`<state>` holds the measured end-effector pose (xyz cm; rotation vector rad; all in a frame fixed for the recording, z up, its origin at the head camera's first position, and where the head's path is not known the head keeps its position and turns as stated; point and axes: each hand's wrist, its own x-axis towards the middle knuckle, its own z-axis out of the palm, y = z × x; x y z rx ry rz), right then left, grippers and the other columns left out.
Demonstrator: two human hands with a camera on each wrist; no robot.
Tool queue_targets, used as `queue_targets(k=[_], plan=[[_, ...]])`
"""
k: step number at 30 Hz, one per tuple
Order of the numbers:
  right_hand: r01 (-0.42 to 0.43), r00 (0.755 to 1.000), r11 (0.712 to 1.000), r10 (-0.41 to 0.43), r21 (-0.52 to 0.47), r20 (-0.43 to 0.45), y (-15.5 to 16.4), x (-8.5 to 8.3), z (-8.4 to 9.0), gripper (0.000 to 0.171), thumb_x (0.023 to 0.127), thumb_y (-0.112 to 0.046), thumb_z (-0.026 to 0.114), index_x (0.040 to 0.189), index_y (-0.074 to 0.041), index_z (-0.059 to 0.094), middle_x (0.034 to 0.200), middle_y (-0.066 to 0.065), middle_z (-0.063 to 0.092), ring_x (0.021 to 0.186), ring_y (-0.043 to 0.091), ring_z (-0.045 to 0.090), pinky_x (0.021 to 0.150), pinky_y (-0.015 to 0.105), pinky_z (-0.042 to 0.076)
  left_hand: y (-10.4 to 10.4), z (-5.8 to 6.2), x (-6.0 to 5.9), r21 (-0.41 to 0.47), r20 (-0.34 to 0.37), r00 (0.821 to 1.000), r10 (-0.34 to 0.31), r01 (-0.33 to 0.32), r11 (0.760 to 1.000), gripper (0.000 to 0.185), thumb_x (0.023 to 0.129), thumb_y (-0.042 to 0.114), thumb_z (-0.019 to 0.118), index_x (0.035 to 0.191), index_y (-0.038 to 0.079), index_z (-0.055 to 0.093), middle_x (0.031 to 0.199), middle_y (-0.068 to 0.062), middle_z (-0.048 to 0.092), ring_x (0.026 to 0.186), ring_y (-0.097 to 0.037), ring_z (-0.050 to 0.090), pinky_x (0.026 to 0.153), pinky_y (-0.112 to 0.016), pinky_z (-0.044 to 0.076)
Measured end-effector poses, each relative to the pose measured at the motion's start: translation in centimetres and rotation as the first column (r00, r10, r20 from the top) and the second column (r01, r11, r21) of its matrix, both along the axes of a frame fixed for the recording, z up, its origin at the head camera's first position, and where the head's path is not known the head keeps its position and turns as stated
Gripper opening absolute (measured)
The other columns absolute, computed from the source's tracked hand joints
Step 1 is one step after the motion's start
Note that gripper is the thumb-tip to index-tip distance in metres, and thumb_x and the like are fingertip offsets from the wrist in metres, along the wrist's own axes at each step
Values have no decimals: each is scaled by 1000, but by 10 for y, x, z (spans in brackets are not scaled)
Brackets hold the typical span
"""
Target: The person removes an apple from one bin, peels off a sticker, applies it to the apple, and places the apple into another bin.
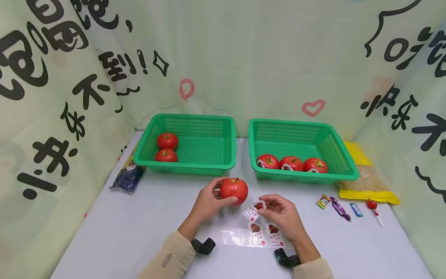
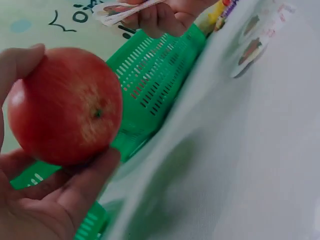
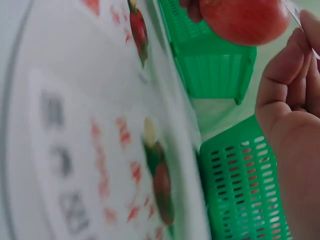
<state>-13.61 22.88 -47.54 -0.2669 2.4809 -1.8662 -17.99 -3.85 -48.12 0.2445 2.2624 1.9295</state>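
- Apple (image 1: 234,190) in the left hand (image 1: 208,202), thumb and fingers curled round it, held just above the white table (image 1: 139,232) and in front of the gap between the two green baskets; the left wrist view showed its blossom end facing the camera, thumb below and a fingertip on top.
- Right hand (image 1: 283,215) sat just right of the apple, its fingertips (image 1: 266,207) pinched together on a small sticker (image 1: 254,211) printed with a red fruit; the sticker's edge hung close to the apple, and whether the two touched could not be told.
- Sticker sheet (image 1: 256,237), a clear strip with two more printed labels on it, lay flat on the table below the apple, between the two wrists.
- Left basket (image 1: 195,166) stood behind and left of the apple, holding two plain red apples (image 1: 167,148) against its left wall.
- Right basket (image 1: 306,176) stood behind and right of the apple, with three apples (image 1: 292,163) in a row along its front wall, each bearing a white label.
- Wrapped sweets (image 1: 339,209) and a lollipop (image 1: 373,207) lay well to the right of the apple, in front of a yellow bag (image 1: 369,190).
- Blue packet (image 1: 128,176) rested far left of the apple, beside the left basket.
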Motion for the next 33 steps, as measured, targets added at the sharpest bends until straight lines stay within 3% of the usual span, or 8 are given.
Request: queue_targets(k=[4,8,12,15,19,22,33], plan=[[76,997,997,-76,-15,6,-3,2,9,41,86,0,85,124,5,69,98,-4,71,86,9,68,76,21,61,4,-5,-6,95,47,999,-9,4,995,60,92,25,82,146,12,61,136,-20,68,108,-29,71,92,-41,62],[80,997,996,-80,-27,8,-5,1,19,32,88,1,82,116,8,70,96,-9,72,86,7,68,77,20,61,6,-11,-8,152,94,996,-9,-6,988,56,94,23,80,145,8,62,135,-22,69,108,-25,70,90,-36,63],[-59,997,998,58,-18,-47,-6,-8,32,16,93,2,76,106,8,70,96,-11,73,88,8,71,79,22,61,6,-15,-7,185,121,993,-1,-22,982,57,94,20,80,146,7,61,131,-23,70,108,-25,71,89,-35,63],[-183,980,983,183,9,-74,-11,-18,44,9,96,0,74,103,3,70,97,-8,74,88,10,72,81,25,61,5,-16,-6,186,128,992,4,-28,982,58,94,20,81,145,5,59,127,-23,71,106,-24,72,88,-36,64],[-243,965,968,247,56,-84,-21,-27,54,8,97,-4,75,103,-2,70,99,5,74,86,12,70,80,26,61,6,-18,-4,189,127,992,-1,-23,982,58,93,18,81,144,4,58,123,-22,71,102,-22,73,86,-34,63],[-232,968,968,239,92,-75,-27,-29,55,10,96,-7,77,103,-4,71,100,13,73,82,13,68,78,25,60,7,-19,-3,200,122,992,-15,-10,980,58,93,17,81,144,4,59,122,-22,72,99,-20,73,84,-31,62],[-100,990,967,119,234,-71,-41,-34,56,22,88,-17,87,102,-10,72,94,6,68,81,17,61,69,24,56,7,-19,-2,178,107,994,-33,14,984,58,92,17,83,144,6,59,122,-20,71,95,-18,72,82,-27,62]])
